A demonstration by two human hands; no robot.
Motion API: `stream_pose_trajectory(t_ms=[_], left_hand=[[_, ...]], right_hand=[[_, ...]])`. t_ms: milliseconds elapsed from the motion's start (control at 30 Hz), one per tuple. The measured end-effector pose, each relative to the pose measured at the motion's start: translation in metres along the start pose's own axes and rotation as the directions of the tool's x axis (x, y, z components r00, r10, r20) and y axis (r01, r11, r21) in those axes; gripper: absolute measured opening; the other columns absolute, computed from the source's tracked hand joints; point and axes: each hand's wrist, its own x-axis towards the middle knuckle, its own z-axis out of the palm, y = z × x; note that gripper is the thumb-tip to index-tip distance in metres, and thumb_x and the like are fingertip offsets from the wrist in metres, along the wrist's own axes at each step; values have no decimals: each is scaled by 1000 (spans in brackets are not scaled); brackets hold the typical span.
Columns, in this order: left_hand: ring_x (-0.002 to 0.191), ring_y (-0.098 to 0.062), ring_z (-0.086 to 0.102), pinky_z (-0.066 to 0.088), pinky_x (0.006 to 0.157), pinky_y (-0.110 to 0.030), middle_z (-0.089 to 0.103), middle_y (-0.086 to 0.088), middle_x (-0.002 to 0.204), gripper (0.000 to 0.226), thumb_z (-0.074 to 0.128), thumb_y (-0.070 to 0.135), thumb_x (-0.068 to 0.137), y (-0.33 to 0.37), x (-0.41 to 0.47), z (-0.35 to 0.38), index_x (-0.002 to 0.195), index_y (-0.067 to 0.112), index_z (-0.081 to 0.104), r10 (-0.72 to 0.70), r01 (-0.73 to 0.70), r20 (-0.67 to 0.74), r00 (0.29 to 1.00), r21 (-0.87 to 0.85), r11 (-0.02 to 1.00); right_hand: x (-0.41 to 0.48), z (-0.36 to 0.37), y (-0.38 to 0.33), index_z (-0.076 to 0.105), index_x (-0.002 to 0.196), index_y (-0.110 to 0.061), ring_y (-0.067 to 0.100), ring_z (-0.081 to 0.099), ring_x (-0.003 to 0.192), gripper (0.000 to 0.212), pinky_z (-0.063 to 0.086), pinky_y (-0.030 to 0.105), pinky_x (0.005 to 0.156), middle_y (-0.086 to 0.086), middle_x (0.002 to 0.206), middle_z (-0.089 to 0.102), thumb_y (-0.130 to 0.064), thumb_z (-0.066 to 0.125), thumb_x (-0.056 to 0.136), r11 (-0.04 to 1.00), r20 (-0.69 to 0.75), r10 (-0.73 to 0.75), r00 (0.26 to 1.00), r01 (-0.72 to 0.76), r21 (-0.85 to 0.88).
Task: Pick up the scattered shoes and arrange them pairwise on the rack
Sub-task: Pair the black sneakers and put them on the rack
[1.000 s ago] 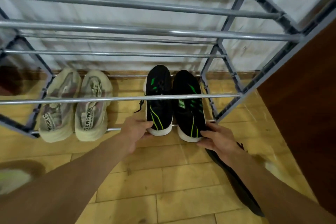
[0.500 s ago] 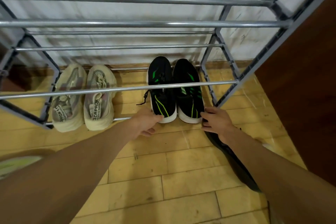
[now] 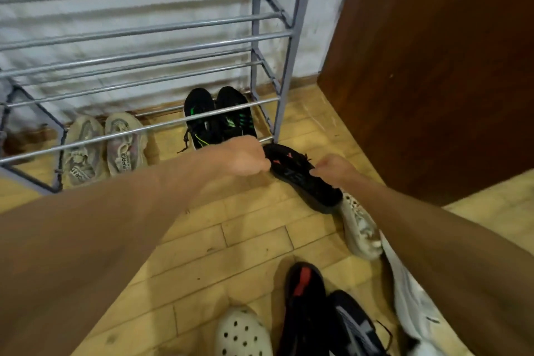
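Observation:
A grey metal shoe rack (image 3: 284, 35) stands against the white wall. On its lowest level sit a beige pair (image 3: 104, 147) at the left and a black pair with green stripes (image 3: 216, 118) at the right. In front of the rack's right leg lies a black shoe with red marks (image 3: 300, 179). My left hand (image 3: 245, 156) is closed on its toe end and my right hand (image 3: 335, 167) is closed on its laces or upper near the middle. Whether the shoe is off the floor I cannot tell.
A dark brown wooden panel (image 3: 433, 66) stands close on the right. On the tiled floor lie a whitish sneaker (image 3: 359, 228), a white clog (image 3: 242, 332), a black shoe with a red patch (image 3: 303, 298), a dark shoe (image 3: 355, 326) and a white shoe (image 3: 416, 306).
Both hands left the black and green pair on the rack and moved right and back onto the black shoe with red marks. The view pulled back, showing more shoes on the floor.

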Motion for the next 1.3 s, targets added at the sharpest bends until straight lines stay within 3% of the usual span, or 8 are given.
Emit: stream_pose_trajectory(t_ms=[200, 300, 433, 633, 767, 933, 1067, 1300], left_hand=[[113, -26, 58, 46, 93, -38, 61, -7, 117, 30, 52, 26, 93, 22, -6, 48, 111, 5, 64, -43, 42, -17, 999, -50, 998], [105, -17, 56, 46, 87, -31, 58, 1, 120, 41, 54, 33, 90, 13, 1, 70, 130, 24, 53, -14, 13, -53, 999, -17, 1000], [112, -21, 56, 48, 92, -36, 58, 1, 125, 49, 53, 40, 87, -1, 22, 79, 135, 30, 46, 1, 4, -70, 998, 75, 997], [118, -21, 54, 46, 97, -35, 59, 0, 128, 47, 53, 38, 89, -10, 43, 83, 133, 23, 52, -10, 10, -7, 1000, 81, 997], [114, -21, 57, 48, 96, -34, 58, -1, 127, 45, 54, 36, 88, -27, 44, 79, 131, 24, 54, -57, 57, -11, 998, 9, 998], [107, -20, 58, 48, 88, -31, 60, 0, 122, 46, 52, 39, 85, -34, 43, 77, 129, 27, 53, -69, 68, -36, 997, -15, 998], [103, -20, 58, 50, 87, -31, 60, 1, 115, 43, 53, 36, 84, -31, 35, 80, 126, 25, 56, -79, 78, -33, 996, -49, 996], [105, -17, 58, 48, 85, -27, 61, 2, 119, 30, 54, 29, 86, -21, -7, 65, 115, 23, 61, -146, 125, -82, 986, -220, 968]], right_hand=[[-11, 9, 58, 51, 71, -13, 23, 59, 73, 44, 52, 34, 69, 9, 81, 59, -53, 52, 91, 988, -24, 127, 992, -125, 94], [-1, 27, 79, 53, 110, -6, 20, 54, 70, 49, 43, 26, 51, 7, 87, 57, -52, 53, 91, 965, -28, 205, 978, -198, 173], [16, 49, 95, 38, 139, -7, 32, 57, 112, 69, 51, 40, 84, 15, 129, 54, -54, 51, 90, 946, -108, 296, 949, -275, 169], [51, 62, 92, 49, 131, -6, 39, 55, 115, 54, 49, 51, 96, 20, 132, 50, -37, 60, 88, 938, -142, 338, 930, -321, 128], [56, 62, 87, 38, 136, -3, 40, 52, 120, 68, 51, 48, 97, 25, 146, 25, -28, 69, 81, 911, -108, 406, 908, -391, 133], [42, 67, 89, 27, 143, -1, 32, 65, 102, 92, 60, 44, 79, 19, 120, 58, -30, 78, 72, 917, -63, 360, 931, -341, 209], [19, 64, 72, 52, 117, 5, 30, 66, 92, 50, 61, 41, 74, 15, 102, 59, -15, 75, 77, 835, 167, 347, 923, -385, 392], [-34, 27, 38, 58, 91, -3, 24, 60, 89, 9, 59, 41, 64, 13, 95, 59, 3, 63, 86, 634, 299, 180, 937, -343, 694]])
